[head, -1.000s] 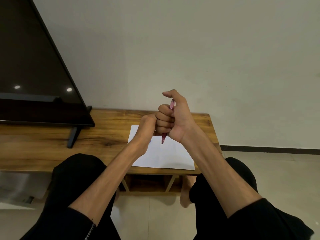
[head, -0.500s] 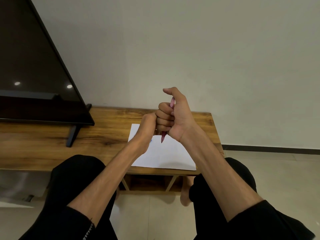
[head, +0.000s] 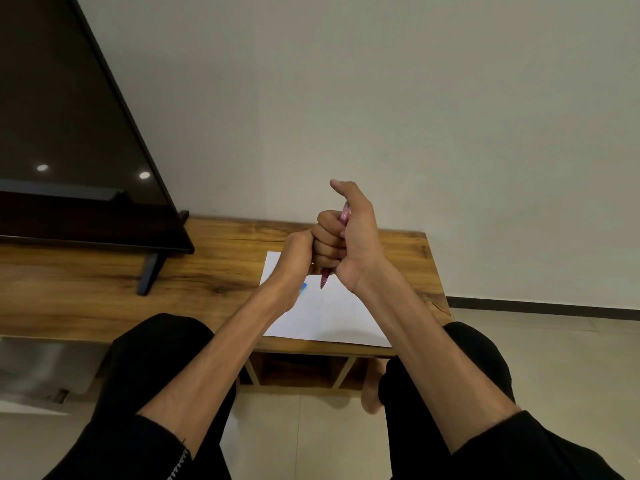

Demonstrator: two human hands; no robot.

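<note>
Black TV (head: 69, 150) stands on wooden bench (head: 86, 289).

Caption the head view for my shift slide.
Right hand grips a pink plastic pen tip-down above a white paper sheet on the wooden table; left hand close alongside.

Low table (head: 214, 271) against wall (head: 415, 116). TV (head: 69, 150) stands on its left part; paper sheet (head: 332, 313) lies at right end, by front edge. Above sheet, left hand (head: 298, 252) touches right hand (head: 349, 237), w/ pen (head: 325, 278) near upright in right fist. Knees (head: 162, 341) in front.

Glossy plastic pen (head: 325, 277), smooth wooden table (head: 221, 271)
</note>
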